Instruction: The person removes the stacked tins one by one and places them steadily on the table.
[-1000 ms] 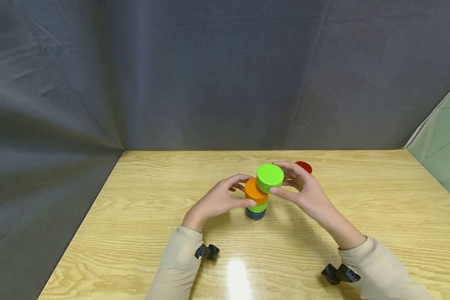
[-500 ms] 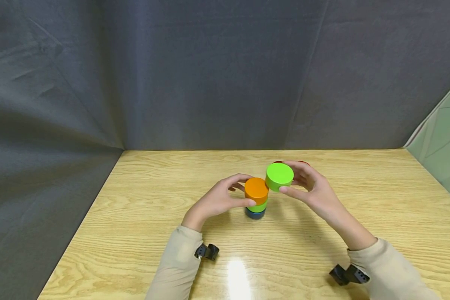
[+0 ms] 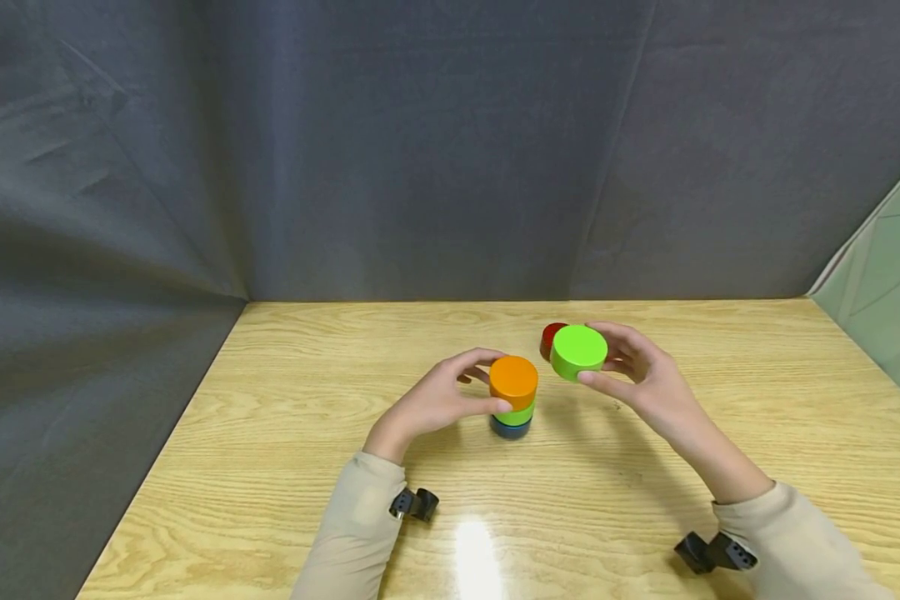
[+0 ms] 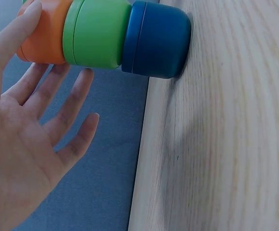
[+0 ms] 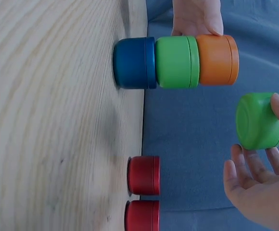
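Observation:
A stack of small round lidded canisters stands upright on the wooden table: a dark blue canister at the bottom, a green canister in the middle, an orange canister on top. My left hand grips the orange one from the left, thumb in front and fingers behind, with the lower fingers loose beside the green one. To the right of the stack, my right hand holds a second green canister in the air between thumb and fingers. In the right wrist view it is apart from the orange canister.
Two red canisters stand side by side on the table in the right wrist view. From the head, one shows behind the raised green canister; the other is hidden. A dark grey cloth hangs along the table's back edge.
My right hand has moved right with the green canister, away from over the orange one. One red canister has come into sight and another is now covered. My left hand stays put.

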{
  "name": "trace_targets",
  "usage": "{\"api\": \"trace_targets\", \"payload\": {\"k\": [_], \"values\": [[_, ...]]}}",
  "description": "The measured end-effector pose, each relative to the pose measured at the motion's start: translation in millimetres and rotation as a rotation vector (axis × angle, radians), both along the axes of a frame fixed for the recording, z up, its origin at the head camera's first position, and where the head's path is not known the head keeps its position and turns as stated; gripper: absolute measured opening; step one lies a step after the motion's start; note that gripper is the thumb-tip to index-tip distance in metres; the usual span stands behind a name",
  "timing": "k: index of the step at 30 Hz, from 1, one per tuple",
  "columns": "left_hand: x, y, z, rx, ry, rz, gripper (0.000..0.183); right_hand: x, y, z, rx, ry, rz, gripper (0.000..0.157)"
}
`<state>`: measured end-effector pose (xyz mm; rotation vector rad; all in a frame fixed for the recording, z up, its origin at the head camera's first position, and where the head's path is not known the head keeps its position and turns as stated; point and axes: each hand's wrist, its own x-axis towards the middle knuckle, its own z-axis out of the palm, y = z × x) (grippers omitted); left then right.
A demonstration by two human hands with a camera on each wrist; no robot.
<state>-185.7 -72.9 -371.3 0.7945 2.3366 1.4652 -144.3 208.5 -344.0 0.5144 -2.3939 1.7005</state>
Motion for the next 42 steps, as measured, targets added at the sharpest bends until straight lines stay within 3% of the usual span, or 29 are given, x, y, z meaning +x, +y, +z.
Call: {"api": "trace_targets", "payload": {"k": [18,30,42], "values": [[0.0,-0.5,-0.2,-0.005,-0.007,0.005,0.056,-2.3,31.1,-3.3,-0.072,0.0,-0.027,0.057],[0.6,-1.5,-0.9,-0.005,-0.01,0.009,0.056,-7.5,45.3,-6.9,-0.01,-0.014,-0.091,0.057],[-0.6,-0.7,0.8,-0.013,-0.003,0.005,0.056,-10.1,51.4,-11.3,0.1,-0.084,-0.209,0.062]]}}
